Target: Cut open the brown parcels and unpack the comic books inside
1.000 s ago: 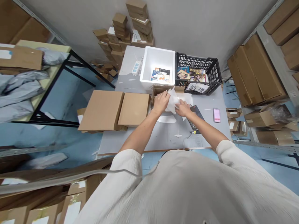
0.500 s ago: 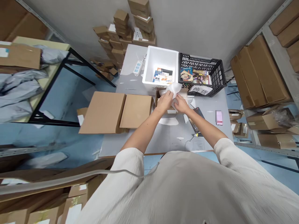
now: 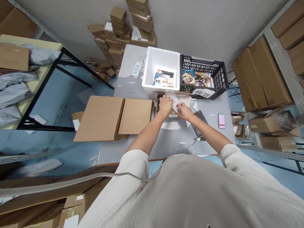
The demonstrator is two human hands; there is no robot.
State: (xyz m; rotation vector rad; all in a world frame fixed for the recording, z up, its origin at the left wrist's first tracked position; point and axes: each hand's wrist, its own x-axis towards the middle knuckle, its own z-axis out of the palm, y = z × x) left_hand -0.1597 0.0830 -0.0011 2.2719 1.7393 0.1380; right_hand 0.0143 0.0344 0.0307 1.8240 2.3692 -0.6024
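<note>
My left hand (image 3: 165,105) and my right hand (image 3: 184,111) are both closed on crumpled white wrapping paper (image 3: 175,99), pressing it down into a small open cardboard box (image 3: 184,96) in the middle of the grey table (image 3: 171,139). The box stands just in front of a white foam bin (image 3: 161,61). What lies under the paper is hidden.
A black plastic crate (image 3: 215,71) with books and a handwritten label stands right of the foam bin. Flat cardboard boxes (image 3: 114,117) lie on the table's left. A dark book (image 3: 198,125) and a pink item (image 3: 221,120) lie to the right. Stacked cartons line the back wall and the right shelves.
The spread white paper has been gathered and pushed down into the small box. Both hands drew closer together over it.
</note>
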